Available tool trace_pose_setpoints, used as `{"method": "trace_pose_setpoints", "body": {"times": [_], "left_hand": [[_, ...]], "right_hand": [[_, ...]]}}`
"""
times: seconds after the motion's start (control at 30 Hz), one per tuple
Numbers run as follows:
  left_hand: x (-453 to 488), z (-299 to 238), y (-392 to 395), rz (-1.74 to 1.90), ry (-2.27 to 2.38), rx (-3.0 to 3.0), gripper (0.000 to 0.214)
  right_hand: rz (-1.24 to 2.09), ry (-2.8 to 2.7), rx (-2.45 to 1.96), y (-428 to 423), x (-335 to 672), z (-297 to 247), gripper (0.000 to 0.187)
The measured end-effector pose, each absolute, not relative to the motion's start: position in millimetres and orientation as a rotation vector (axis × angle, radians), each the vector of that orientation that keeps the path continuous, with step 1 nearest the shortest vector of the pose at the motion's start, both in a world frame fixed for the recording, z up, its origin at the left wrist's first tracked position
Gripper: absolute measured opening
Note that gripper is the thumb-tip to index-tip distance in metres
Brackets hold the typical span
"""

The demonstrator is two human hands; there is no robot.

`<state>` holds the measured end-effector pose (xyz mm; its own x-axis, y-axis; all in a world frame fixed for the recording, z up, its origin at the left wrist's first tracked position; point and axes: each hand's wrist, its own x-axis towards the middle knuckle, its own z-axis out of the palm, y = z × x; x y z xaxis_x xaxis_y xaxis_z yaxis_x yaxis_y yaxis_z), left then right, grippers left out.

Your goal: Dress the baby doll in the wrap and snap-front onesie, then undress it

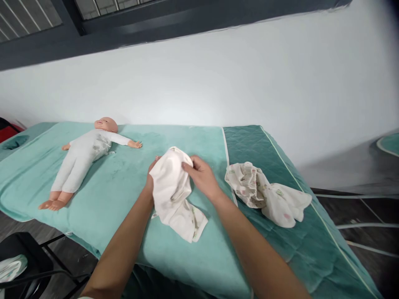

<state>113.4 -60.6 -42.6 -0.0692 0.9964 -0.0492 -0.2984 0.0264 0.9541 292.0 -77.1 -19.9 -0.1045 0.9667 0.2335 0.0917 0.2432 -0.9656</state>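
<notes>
A white baby garment (pixel 173 187), with a small coloured print near its lower end, is bunched up between my two hands above the bed. My left hand (pixel 151 174) holds its left side, most of the fingers hidden behind the cloth. At the upper right edge my right hand (pixel 202 174) pinches the fabric between thumb and fingers. The garment's lower end hangs down to the green cover. On the left lies a baby doll (pixel 84 151) on its back, dressed in white, arms spread and feet bare.
Crumpled printed baby clothes (pixel 264 193) lie to the right on the darker quilted part of the bed cover (pixel 314 249). A white wall (pixel 202 83) rises behind the bed. At the lower left stands a black chair (pixel 23 249) with a folded cloth or diaper (pixel 12 268) on it.
</notes>
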Motion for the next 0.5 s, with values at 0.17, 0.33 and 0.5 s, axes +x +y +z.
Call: {"method": "trace_pose_setpoints", "body": {"times": [0.17, 0.33, 0.5], "left_hand": [[121, -41, -68, 1.07, 0.868, 1.212, 0.062], [127, -33, -75, 0.954, 0.759, 1.254, 0.075], [129, -35, -72, 1.095, 0.818, 1.187, 0.06]], "right_hand": [[0.933, -1.124, -1.066, -65, 312, -18, 0.028], [0.93, -1.24, -1.033, -63, 322, -11, 0.025], [1.168, -1.558, -0.932, -72, 302, -14, 0.021]]}}
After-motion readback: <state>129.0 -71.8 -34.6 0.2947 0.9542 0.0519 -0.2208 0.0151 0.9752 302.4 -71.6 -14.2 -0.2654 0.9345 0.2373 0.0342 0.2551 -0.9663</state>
